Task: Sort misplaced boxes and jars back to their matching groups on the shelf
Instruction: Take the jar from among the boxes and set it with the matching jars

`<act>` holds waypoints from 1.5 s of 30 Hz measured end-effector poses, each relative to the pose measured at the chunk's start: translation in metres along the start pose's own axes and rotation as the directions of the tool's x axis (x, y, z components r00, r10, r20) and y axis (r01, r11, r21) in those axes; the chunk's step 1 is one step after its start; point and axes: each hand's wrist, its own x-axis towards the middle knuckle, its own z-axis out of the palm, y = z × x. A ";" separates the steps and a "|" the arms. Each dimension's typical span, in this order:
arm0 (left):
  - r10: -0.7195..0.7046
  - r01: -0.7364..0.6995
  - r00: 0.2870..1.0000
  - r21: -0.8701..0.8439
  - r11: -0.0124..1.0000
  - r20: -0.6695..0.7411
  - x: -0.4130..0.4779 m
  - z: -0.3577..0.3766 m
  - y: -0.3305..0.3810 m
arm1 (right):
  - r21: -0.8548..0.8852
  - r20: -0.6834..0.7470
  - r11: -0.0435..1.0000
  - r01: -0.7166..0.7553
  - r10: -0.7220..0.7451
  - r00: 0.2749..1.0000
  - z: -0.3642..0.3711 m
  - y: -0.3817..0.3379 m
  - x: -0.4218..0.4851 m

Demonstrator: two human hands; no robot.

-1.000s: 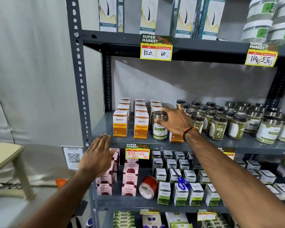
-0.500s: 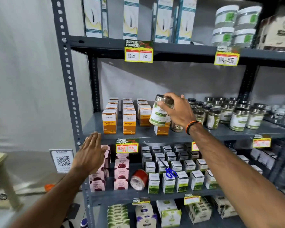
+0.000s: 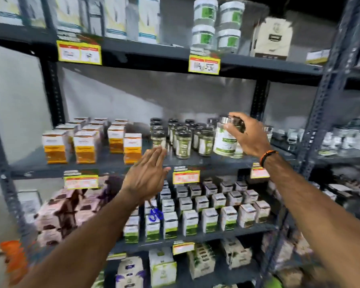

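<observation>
Your right hand (image 3: pixel 247 136) grasps the jar (image 3: pixel 226 140) by its lid, held above the shelf (image 3: pixel 112 163) at the right end of the jar group (image 3: pixel 181 138). Left hand (image 3: pixel 146 177) flat, released, holding nothing. Step in hand: returning the jar. Next, a free spot below your grip.

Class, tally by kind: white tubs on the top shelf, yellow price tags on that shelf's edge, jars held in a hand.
White round plastic tubs, green labels: 4
Yellow paper price tags: 2
Silver-lidded white-and-green jar in right hand: 1
Total: 7
</observation>
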 end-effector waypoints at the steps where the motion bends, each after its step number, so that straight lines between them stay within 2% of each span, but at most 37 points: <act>1: -0.017 0.017 1.000 -0.010 1.000 0.011 0.013 0.009 0.025 | 0.004 -0.003 1.000 -0.001 0.001 1.000 -0.016 0.021 0.001; 8: -0.088 0.099 0.978 -0.049 0.994 0.188 0.093 0.055 0.148 | -0.001 0.053 0.998 -0.061 0.061 0.997 -0.098 0.149 0.005; 13: -0.089 0.118 0.935 -0.065 0.991 0.344 0.132 0.080 0.181 | -0.040 0.068 0.994 -0.104 0.106 0.992 -0.115 0.212 0.011; 17: -0.091 0.131 0.915 -0.078 0.988 0.393 0.147 0.104 0.190 | -0.068 0.092 0.988 -0.137 0.143 0.985 -0.113 0.249 0.021; 24: -0.117 0.150 0.923 -0.062 0.987 0.367 0.144 0.121 0.192 | -0.159 0.159 0.965 -0.209 0.234 0.959 -0.093 0.292 0.032; 36: -0.112 0.131 0.951 -0.047 0.990 0.288 0.141 0.122 0.198 | -0.079 0.154 0.952 -0.296 0.305 0.940 -0.064 0.325 0.031; 42: -0.131 0.150 0.950 -0.048 0.988 0.282 0.141 0.128 0.197 | -0.042 0.192 0.880 -0.472 0.471 0.861 -0.058 0.327 -0.003; 45: -0.135 0.155 0.955 -0.057 0.986 0.266 0.140 0.131 0.198 | -0.057 0.173 0.882 -0.468 0.470 0.865 -0.046 0.329 -0.016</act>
